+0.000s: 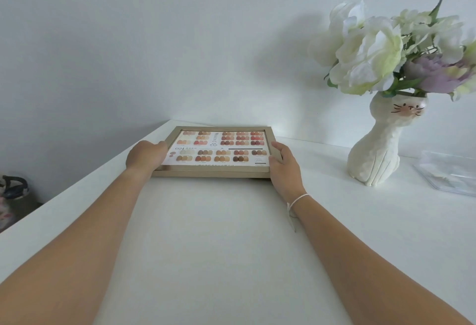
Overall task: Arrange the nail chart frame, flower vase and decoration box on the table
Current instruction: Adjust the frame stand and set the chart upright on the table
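Note:
The nail chart frame (219,151), gold-edged with rows of pink and brown nail samples, lies nearly flat on the white table (231,247) near its far left corner. My left hand (145,156) grips the frame's left edge and my right hand (284,167) grips its right edge. The flower vase (376,154), a white cat shape holding white and lilac flowers (381,54), stands upright to the right of the frame. At the right border lies the clear decoration box (450,172), partly cut off.
A white wall rises directly behind the table. The table's left edge runs diagonally from the far corner toward me. Beyond that edge, low at the left, sits a dark patterned bag (13,196). Bare tabletop stretches between my forearms.

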